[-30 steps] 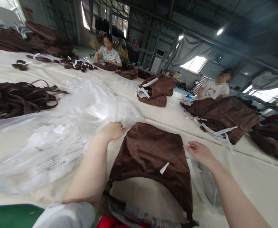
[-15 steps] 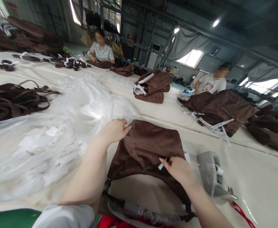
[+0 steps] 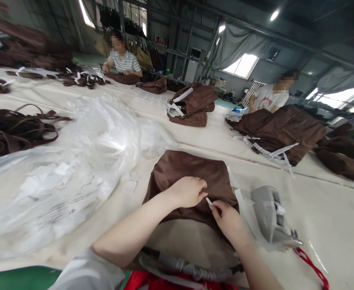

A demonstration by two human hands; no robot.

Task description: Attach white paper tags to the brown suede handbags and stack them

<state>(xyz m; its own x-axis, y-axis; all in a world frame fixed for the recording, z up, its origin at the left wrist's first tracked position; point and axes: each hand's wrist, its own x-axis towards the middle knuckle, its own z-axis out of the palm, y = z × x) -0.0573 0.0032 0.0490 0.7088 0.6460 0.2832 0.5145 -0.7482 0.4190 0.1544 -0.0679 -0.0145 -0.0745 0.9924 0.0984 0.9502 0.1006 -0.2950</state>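
In front of me a dark brown leather shoulder bag (image 3: 191,161) lies flat on the cream tabletop. Its strap (image 3: 191,268), wrapped in clear plastic, hangs toward me at the front edge. My right hand (image 3: 228,219) pinches a small white strip (image 3: 208,200) on the bag's front, where the zipper runs. Over the middle of the bag is my left hand (image 3: 191,191), its fingers curled, thumb and forefinger a little apart at the strip's other end. Whether they touch the strip is hard to tell.
A grey tape dispenser (image 3: 269,217) with a red cord (image 3: 312,266) stands at right. Crumpled clear plastic bags (image 3: 104,133) and brown straps (image 3: 16,129) cover the left. More brown bags (image 3: 191,104) lie further back. Two people (image 3: 124,60) work across the table.
My left hand has moved from the bag's upper left corner right and down to the white strip. My right hand still holds the strip. The view has shifted slightly.
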